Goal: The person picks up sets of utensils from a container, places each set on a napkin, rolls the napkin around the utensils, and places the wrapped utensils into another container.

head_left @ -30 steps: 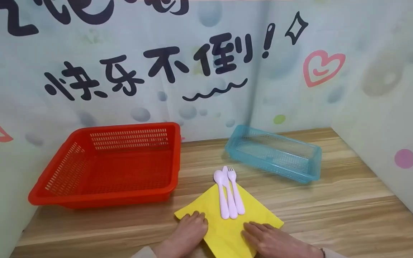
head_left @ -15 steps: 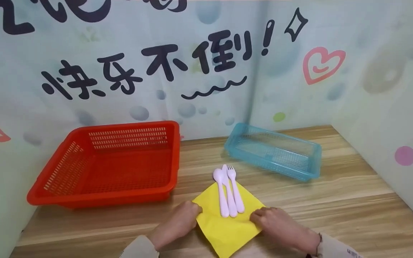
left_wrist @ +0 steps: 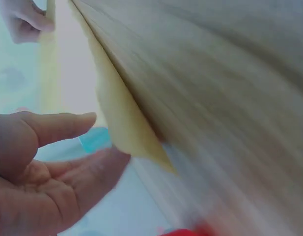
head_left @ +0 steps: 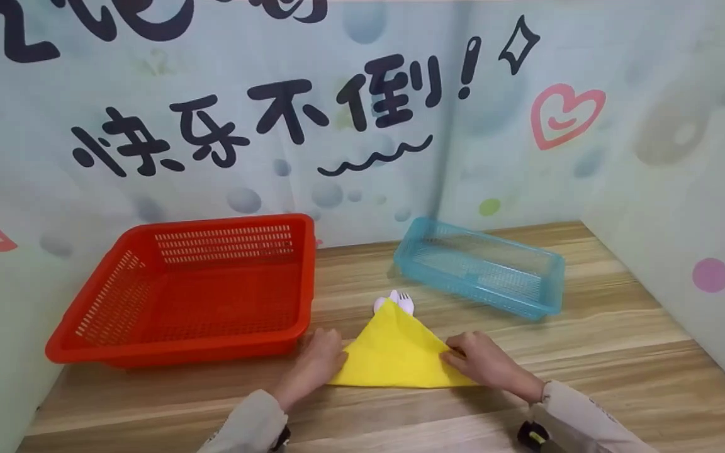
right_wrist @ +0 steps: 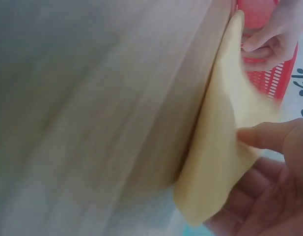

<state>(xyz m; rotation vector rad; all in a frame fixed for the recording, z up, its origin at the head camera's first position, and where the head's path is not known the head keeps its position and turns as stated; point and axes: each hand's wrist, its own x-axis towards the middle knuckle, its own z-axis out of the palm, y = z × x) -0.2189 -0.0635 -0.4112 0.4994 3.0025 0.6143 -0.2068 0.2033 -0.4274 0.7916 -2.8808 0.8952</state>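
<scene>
A yellow napkin (head_left: 394, 355) lies on the table as a triangle, point away from me. It covers the handles of a pale pink spoon (head_left: 379, 304), knife (head_left: 394, 296) and fork (head_left: 406, 304); only their top ends show. At the napkin's left corner is my left hand (head_left: 321, 360); in the left wrist view, its fingertips (left_wrist: 123, 156) touch the edge and the thumb stands apart. My right hand (head_left: 479, 360) holds the right corner, thumb on the near face and fingers behind it in the right wrist view, their tips hidden.
A large red basket (head_left: 180, 349) stands close to my left hand at the back left. Farther back on the right sits a shallow blue basket (head_left: 479, 289). Printed cloth walls (head_left: 362, 195) bound the wooden table (head_left: 601, 352) behind and at both sides.
The napkin's near corner has been folded away from me over the cutlery, turning the diamond into a triangle. Both hands have moved forward and now sit at its side corners.
</scene>
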